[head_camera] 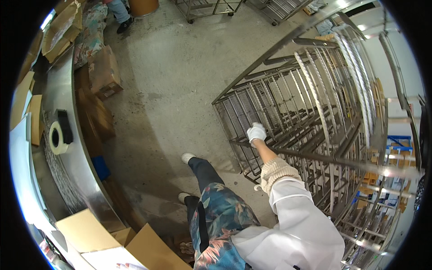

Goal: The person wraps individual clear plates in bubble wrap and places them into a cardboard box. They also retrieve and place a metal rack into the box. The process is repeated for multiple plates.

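Note:
My right hand (256, 133), in a white glove, reaches out to the right side of the view. Its fingers are curled at the frame of a tall metal rack (303, 155) with many rows of rails; the exact contact is partly hidden by the hand. A knitted cuff and a white sleeve cover that arm. My left hand is out of view. Before me lie the concrete floor and, at the left, a steel table (76, 152) with a roll of tape in a dispenser (60, 138) on it.
An open cardboard box (91, 233) is at the lower left. A closed carton (104, 72) stands beside the table. Further off are a person's leg (118, 11), a brown drum (144, 6) and wheeled metal racks (209, 7). More racking stands at the lower right.

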`<move>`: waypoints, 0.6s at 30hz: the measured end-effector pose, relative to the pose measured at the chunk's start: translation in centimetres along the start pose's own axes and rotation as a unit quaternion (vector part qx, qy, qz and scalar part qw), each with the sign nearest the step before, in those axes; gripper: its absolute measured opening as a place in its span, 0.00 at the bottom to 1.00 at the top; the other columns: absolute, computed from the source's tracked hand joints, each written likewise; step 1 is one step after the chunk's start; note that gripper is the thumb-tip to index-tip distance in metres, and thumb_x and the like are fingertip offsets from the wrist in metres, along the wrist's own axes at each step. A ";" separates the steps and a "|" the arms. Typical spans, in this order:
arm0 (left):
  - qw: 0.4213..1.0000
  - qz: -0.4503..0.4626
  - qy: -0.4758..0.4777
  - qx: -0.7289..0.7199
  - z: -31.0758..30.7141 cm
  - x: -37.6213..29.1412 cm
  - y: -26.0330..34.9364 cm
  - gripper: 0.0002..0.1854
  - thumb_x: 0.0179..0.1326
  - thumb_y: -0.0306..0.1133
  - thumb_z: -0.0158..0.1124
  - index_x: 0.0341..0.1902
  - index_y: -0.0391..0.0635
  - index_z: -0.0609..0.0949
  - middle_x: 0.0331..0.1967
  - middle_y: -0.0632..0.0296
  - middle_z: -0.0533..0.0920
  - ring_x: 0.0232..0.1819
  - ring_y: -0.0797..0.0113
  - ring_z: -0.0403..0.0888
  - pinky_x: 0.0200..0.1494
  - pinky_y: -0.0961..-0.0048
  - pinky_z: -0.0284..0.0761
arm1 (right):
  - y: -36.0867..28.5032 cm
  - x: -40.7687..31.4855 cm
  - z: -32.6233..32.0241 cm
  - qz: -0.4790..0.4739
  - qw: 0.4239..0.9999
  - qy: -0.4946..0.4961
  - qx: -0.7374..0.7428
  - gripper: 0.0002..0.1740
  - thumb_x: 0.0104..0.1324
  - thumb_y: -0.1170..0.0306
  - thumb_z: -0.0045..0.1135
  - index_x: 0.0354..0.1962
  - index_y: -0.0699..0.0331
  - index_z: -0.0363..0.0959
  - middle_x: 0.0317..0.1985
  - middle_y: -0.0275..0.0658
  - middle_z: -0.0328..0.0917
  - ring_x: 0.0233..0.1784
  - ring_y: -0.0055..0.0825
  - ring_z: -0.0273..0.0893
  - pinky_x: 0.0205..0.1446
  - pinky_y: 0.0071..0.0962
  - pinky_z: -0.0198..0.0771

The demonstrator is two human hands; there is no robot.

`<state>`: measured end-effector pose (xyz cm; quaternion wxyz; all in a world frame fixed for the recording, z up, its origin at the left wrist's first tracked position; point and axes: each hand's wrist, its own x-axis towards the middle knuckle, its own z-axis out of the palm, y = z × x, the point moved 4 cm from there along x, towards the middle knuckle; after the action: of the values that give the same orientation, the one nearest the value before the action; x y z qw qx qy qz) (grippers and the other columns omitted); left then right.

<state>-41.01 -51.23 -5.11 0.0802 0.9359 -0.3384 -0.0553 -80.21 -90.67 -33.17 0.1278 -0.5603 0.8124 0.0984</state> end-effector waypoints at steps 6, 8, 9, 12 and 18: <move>0.999 -0.028 -0.033 0.017 3.5 1.2 4.6 0.31 0.69 0.37 0.55 0.74 0.42 0.67 0.78 0.52 0.59 0.77 0.49 0.56 0.76 0.53 0.54 | 2.1 13.6 5.5 0.025 0.988 -0.079 0.130 0.34 0.65 0.60 0.52 0.65 0.69 0.62 0.56 0.57 0.78 0.59 0.49 0.78 0.63 0.42 0.71; 0.998 -0.038 -0.035 0.019 3.9 1.4 5.0 0.31 0.69 0.37 0.55 0.74 0.42 0.67 0.78 0.52 0.59 0.77 0.49 0.56 0.76 0.53 0.54 | 1.9 13.5 4.8 0.072 0.944 -0.076 0.313 0.42 0.63 0.61 0.59 0.70 0.70 0.55 0.60 0.55 0.76 0.63 0.46 0.75 0.67 0.38 0.68; 0.998 -0.043 -0.036 0.017 3.8 1.5 5.0 0.31 0.69 0.37 0.55 0.74 0.42 0.67 0.78 0.52 0.59 0.77 0.49 0.56 0.76 0.53 0.54 | 1.7 12.8 4.0 0.099 0.933 -0.078 0.336 0.43 0.62 0.62 0.62 0.70 0.70 0.56 0.61 0.53 0.76 0.65 0.44 0.73 0.68 0.36 0.66; 0.998 -0.055 -0.040 0.011 3.5 2.0 4.6 0.31 0.68 0.37 0.55 0.74 0.43 0.67 0.78 0.52 0.59 0.77 0.49 0.56 0.76 0.53 0.54 | -1.4 8.8 1.2 0.088 0.934 -0.216 0.270 0.45 0.62 0.57 0.64 0.71 0.69 0.56 0.59 0.53 0.76 0.57 0.42 0.77 0.56 0.37 0.71; 0.994 -0.104 0.017 0.000 -0.1 2.7 -0.8 0.30 0.68 0.37 0.55 0.74 0.43 0.67 0.77 0.52 0.60 0.77 0.49 0.56 0.76 0.53 0.54 | -10.3 -2.4 -2.4 -0.018 0.855 -0.445 0.267 0.15 0.61 0.65 0.64 0.42 0.62 0.74 0.24 0.35 0.73 0.21 0.24 0.67 0.22 0.29 0.61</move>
<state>-38.42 -52.34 -5.29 0.0797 0.9669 -0.2376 -0.0475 -69.99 -92.94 -30.32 0.6218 -0.4162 0.6536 0.1144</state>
